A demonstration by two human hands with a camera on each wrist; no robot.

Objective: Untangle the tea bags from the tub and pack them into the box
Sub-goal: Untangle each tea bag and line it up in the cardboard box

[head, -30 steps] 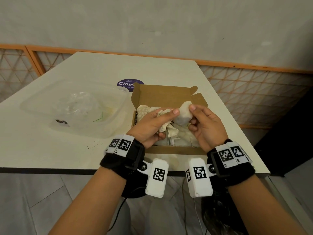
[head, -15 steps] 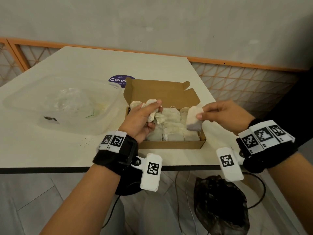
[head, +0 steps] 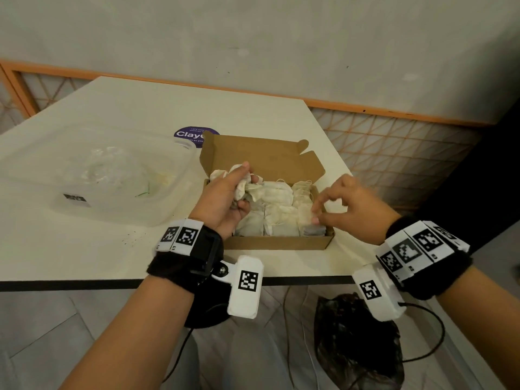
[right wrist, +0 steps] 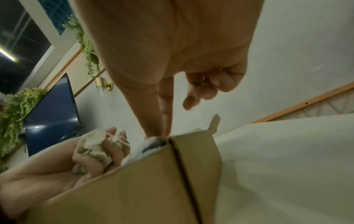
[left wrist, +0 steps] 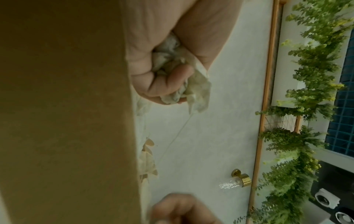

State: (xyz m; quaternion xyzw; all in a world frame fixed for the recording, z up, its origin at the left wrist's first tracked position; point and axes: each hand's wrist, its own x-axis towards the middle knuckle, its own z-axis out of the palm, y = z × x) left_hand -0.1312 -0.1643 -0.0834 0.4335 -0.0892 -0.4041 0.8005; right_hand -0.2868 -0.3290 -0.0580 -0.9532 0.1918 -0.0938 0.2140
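Surface (head: 118, 243): white; carried the tub (head: 92, 175), apparently emptied, beside the open box (head: 275, 243).
Head view: left hand (head: 225, 198) gripped a tangled bunch (head: 242, 181) over the box, probably reserving it for separation.
Left wrist view: fingers (left wrist: 172, 81) curled round the bunch.
Right wrist view: right hand (right wrist: 182, 84) pinched a tea bag (right wrist: 153, 141) with thumb and forefinger into the near right corner, probably filling the row.

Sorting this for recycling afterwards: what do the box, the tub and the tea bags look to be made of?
The box looks like plain brown cardboard, matte, with folded flaps and a visible crease. The tub seems clear, slightly cloudy plastic; the table shows through its walls. The tea bags look like thin off-white filter paper, crumpled and soft, with fine strings, though paper or fine mesh is hard to tell.
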